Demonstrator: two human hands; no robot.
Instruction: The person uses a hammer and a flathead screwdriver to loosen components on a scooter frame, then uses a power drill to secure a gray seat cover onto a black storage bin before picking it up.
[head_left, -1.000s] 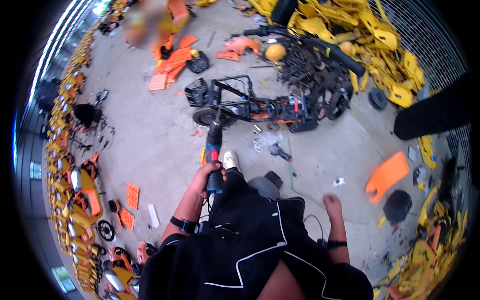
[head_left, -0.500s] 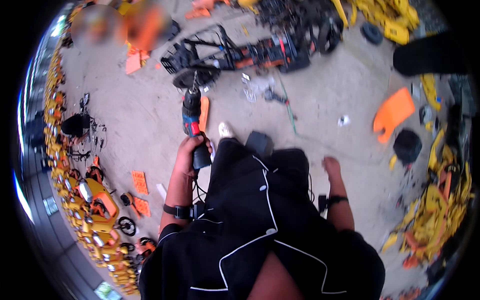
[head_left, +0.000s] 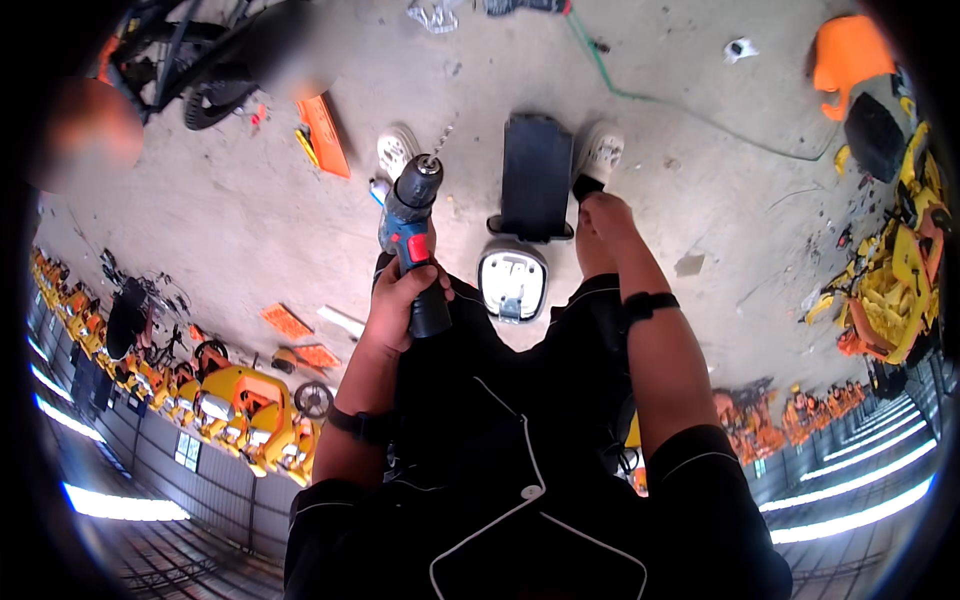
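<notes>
Power drill (head_left: 412,225), left of centre in the frame, is gripped by its handle (head_left: 430,312) in the left hand (head_left: 404,292), bit (head_left: 442,142) best kept clear of the left shoe (head_left: 397,150); right hand (head_left: 607,214), right of centre, is curled, whether around anything cannot be told.

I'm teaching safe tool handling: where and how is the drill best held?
Take the drill by its dark handle, behind the red part, probably from the wearer's side, where the left hand wraps it: that part suits curled fingers. The bare bit points forward, so avoid that end.
</notes>
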